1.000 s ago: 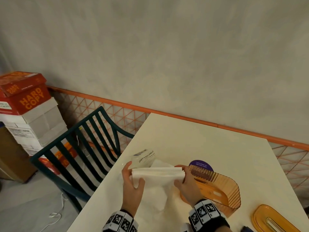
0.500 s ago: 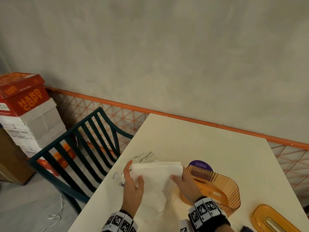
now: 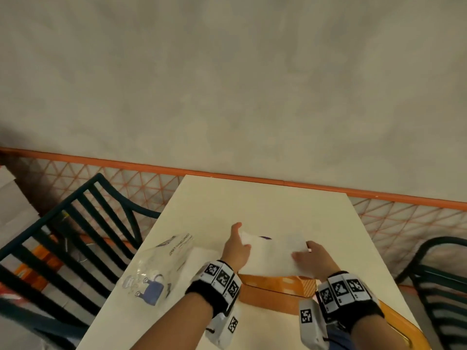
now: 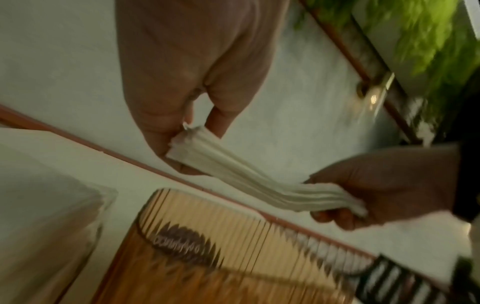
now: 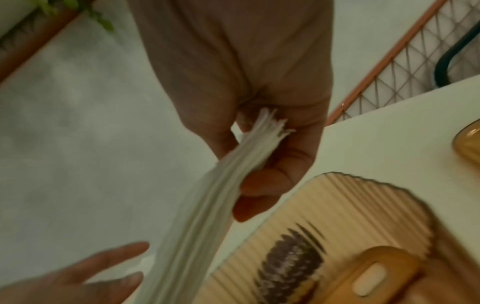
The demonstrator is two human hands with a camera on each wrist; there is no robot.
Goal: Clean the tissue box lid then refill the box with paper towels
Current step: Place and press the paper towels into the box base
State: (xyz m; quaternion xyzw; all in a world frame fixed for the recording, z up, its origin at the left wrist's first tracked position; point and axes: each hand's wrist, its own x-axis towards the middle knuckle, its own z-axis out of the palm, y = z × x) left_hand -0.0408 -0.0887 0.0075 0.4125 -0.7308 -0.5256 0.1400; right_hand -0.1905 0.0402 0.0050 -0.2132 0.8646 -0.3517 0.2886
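Two hands hold one stack of paper towels point(image 3: 271, 253) between them, above the open amber box point(image 3: 278, 285) that stands on the bench point(image 3: 265, 203). From the head view the stack covers most of the box, so only its near wall and a strip of its inside show; the purple label on its far wall peeps over the stack's edge. Both wrist views are blurred, and the label's print cannot be read. The left hand point(image 3: 236, 248) pinches the stack's left end between thumb and fingers. The right hand point(image 3: 313, 258) clasps the right end, fingers curled under it and thumb on top. A clear plastic wrapper point(image 3: 161, 269) lies on the bench left of the box, and the amber lid point(image 5: 467, 144) lies to its right, mostly cut off.
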